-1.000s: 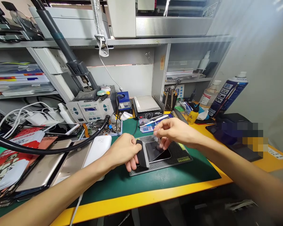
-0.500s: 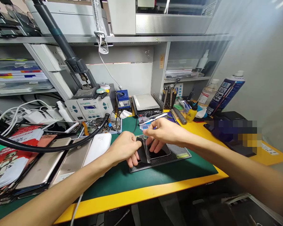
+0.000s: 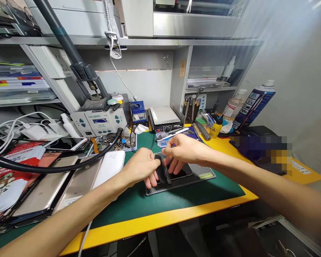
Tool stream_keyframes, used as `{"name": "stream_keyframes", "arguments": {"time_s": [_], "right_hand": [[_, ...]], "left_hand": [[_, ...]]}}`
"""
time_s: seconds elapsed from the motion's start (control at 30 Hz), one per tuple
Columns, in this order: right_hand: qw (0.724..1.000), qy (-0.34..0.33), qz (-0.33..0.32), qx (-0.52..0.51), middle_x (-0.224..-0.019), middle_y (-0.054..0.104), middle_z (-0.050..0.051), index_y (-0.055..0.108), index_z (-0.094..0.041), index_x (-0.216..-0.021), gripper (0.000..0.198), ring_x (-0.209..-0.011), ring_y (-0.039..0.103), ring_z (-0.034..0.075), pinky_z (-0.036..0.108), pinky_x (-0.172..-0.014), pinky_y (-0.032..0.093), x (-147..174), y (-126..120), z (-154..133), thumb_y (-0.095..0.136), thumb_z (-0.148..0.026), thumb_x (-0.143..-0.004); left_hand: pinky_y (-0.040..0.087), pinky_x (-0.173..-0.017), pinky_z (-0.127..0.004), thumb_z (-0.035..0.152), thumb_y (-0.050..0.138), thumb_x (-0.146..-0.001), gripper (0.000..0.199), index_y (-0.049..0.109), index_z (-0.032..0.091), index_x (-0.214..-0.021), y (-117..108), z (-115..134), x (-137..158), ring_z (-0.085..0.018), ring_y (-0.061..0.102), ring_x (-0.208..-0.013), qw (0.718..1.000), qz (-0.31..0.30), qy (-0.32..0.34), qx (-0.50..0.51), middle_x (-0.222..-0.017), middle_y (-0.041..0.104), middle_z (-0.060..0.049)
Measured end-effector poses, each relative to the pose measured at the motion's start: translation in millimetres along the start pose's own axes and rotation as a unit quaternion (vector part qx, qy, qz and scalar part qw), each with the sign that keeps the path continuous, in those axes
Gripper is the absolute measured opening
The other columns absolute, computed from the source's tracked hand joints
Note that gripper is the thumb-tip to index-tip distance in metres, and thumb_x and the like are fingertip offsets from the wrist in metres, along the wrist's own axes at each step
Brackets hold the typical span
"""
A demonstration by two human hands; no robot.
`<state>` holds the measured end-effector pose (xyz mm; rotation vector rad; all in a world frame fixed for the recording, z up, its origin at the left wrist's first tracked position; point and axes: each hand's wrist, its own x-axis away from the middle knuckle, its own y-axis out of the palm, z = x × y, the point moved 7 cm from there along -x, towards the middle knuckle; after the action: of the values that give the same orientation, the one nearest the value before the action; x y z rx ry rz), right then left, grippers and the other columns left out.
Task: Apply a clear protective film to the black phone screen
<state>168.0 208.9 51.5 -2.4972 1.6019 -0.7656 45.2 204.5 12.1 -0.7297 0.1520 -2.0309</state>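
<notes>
A phone with a dark glass face lies on a grey perforated pad. Over its left part stands a dark, flexible sheet with a clear edge, like a screen film, bent upward. My left hand pinches the left side of this film between thumb and curled fingers. At the film's upper edge, the thumb and index finger of my right hand are pressed together, with the other fingers hanging over the phone. Part of the film and phone is hidden behind my hands.
On the left lie a white power bank, several gold phones and a thick black hose. A hot-air station and a hot plate stand behind. A yellow bottle and a spray can are at right.
The whole view has shifted slightly. Both hands keep nearly the same place and grip on the film, whose clear edge looks slightly more curved.
</notes>
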Motion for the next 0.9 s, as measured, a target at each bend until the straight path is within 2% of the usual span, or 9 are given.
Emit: {"name": "stream_keyframes", "arguments": {"time_s": [0.13, 0.47, 0.77, 0.9], "right_hand": [[1.0, -0.003, -0.004, -0.004, -0.078, 0.076, 0.012, 0.052, -0.016, -0.071, 0.023, -0.057, 0.075, 0.023, 0.027, -0.045, 0.063, -1, 0, 1, 0.056, -0.013, -0.093], [1.0, -0.002, -0.009, 0.0, -0.08, 0.077, 0.012, 0.053, -0.016, -0.07, 0.02, -0.06, 0.076, 0.025, 0.029, -0.046, 0.064, -2, -4, 7, 0.056, -0.014, -0.09], [1.0, 0.009, 0.01, 0.026, -0.08, 0.077, 0.013, 0.053, -0.018, -0.067, 0.021, -0.059, 0.076, 0.026, 0.03, -0.044, 0.064, -1, -13, 12, 0.057, -0.017, -0.087], [0.999, 0.012, 0.012, 0.041, -0.08, 0.078, 0.013, 0.053, -0.018, -0.066, 0.025, -0.057, 0.075, 0.025, 0.03, -0.044, 0.063, -2, -16, 14, 0.058, -0.021, -0.09]], "left_hand": [[0.045, -0.038, -0.023, 0.021, 0.056, -0.086, 0.024, 0.049, 0.02, -0.062, 0, 0, 0, -0.016, 0.061, -0.039, 1.0, -0.003, -0.005, -0.011, -0.048, 0.065, -0.002], [0.044, -0.037, -0.024, 0.019, 0.053, -0.08, 0.022, 0.045, 0.022, -0.06, 2, 5, 0, -0.019, 0.06, -0.037, 1.0, 0.011, -0.005, -0.004, -0.049, 0.067, -0.009], [0.043, -0.034, -0.025, 0.019, 0.054, -0.079, 0.022, 0.043, 0.023, -0.061, 5, 8, -7, -0.02, 0.06, -0.036, 1.0, 0.002, -0.003, -0.011, -0.05, 0.068, -0.007], [0.042, -0.033, -0.024, 0.018, 0.052, -0.082, 0.023, 0.042, 0.023, -0.062, 6, 12, -7, -0.02, 0.059, -0.035, 1.0, 0.002, -0.005, -0.02, -0.049, 0.067, -0.008]]}}
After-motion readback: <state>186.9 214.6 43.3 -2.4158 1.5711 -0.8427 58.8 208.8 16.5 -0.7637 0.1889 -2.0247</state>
